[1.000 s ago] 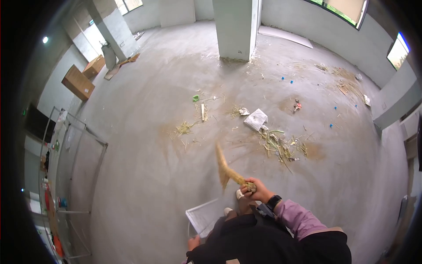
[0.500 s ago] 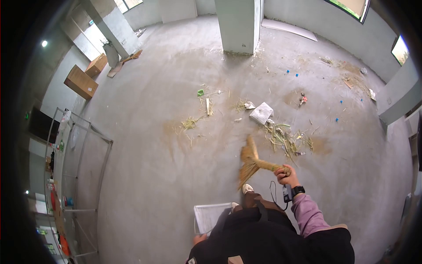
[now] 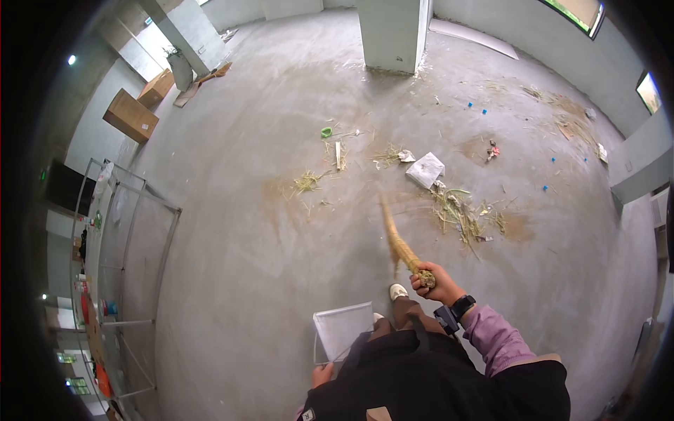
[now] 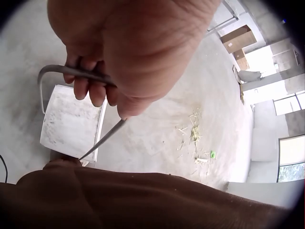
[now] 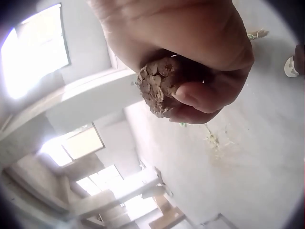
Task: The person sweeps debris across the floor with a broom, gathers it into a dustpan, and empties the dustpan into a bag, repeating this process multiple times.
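My right hand grips the thick bound handle of a short straw broom. The broom slants forward and left over the floor, its brush end narrow and blurred in the head view. In the right wrist view, fingers wrap the handle, whose knobbly cut end faces the camera. Low on the left, my left hand holds a white dustpan by its bent metal handle. Fingers curl round that bar in the left wrist view. The pan hangs beside my legs and looks dusty inside.
Straw and scraps lie ahead on the right, beside a crumpled white box. A smaller straw patch and a green piece lie further left. A metal frame stands at left, cardboard boxes behind it, a pillar ahead.
The broom swung right, its fanned brush showing broadside, then came slightly back left with the brush turned narrow. The dustpan shifted a little in view, still held. The head view also moved slightly.
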Available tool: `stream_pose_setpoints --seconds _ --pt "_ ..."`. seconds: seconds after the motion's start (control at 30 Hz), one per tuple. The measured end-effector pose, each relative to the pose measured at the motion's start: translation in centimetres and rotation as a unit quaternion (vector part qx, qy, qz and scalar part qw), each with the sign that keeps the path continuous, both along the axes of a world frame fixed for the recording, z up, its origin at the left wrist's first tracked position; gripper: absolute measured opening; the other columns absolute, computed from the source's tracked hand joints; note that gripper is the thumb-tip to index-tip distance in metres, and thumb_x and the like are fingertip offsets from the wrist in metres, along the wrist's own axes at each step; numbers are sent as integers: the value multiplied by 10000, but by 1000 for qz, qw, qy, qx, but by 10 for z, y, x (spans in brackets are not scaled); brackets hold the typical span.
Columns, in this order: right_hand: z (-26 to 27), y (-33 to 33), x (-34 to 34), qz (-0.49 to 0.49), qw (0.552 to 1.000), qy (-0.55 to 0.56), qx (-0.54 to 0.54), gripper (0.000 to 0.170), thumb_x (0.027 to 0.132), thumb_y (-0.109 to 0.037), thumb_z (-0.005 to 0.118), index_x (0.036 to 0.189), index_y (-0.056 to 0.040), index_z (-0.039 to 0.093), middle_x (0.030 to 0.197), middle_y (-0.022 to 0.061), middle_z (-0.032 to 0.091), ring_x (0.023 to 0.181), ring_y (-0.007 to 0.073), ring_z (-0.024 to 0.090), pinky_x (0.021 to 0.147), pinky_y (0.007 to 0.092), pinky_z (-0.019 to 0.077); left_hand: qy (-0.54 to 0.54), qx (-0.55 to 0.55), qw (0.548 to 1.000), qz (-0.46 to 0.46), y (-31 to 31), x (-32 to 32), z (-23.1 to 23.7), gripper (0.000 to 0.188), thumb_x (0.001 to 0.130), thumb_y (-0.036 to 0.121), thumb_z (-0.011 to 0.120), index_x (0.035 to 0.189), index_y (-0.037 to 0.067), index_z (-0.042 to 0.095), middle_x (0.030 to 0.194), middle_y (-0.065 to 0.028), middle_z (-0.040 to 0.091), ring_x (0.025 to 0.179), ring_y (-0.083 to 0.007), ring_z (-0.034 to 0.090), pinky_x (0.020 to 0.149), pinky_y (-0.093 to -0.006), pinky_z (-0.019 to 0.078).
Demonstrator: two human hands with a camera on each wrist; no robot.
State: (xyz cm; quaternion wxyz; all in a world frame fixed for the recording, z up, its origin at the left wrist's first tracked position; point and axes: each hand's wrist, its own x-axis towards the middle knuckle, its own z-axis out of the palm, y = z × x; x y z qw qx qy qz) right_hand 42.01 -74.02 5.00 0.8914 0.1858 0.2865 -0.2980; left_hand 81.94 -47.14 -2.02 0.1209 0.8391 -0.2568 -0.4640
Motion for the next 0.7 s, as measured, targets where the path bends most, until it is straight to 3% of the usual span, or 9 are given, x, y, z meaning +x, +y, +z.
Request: stream_pose_setpoints --seconds 0.1,0.33,0.57,0.7 --pt "-7 -21 29 26 996 -81 39 183 795 -203 516 843 -64 407 699 28 474 538 113 469 379 199 328 -5 -16 1000 -9 -4 -3 2 369 741 333 604 678 -30 607 627 -82 593 569 -159 543 557 -317 423" --pt "-46 -66 72 -14 989 -116 93 229 782 -196 535 867 -18 420 686 14 443 546 103 478 383 201 307 28 -3 999 46 -1 7 -21 338 745 303 590 652 -22 591 588 -55 570 548 -134 520 516 -294 398" --pt "-42 -60 -23 -150 978 -117 80 206 768 -201 532 824 -33 426 688 8 441 544 92 467 393 200 308 37 -10 998 40 -2 -8 -2 318 730 286 574 634 -17 584 570 -56 552 528 -150 503 499 -301 381" --pt "-58 -54 -82 -199 978 -58 38 197 750 -213 544 789 -54 436 662 -7 458 519 85 464 392 200 309 -5 33 998 48 -4 -4 -12 324 719 283 576 642 -32 585 569 -82 553 531 -172 514 503 -321 389"
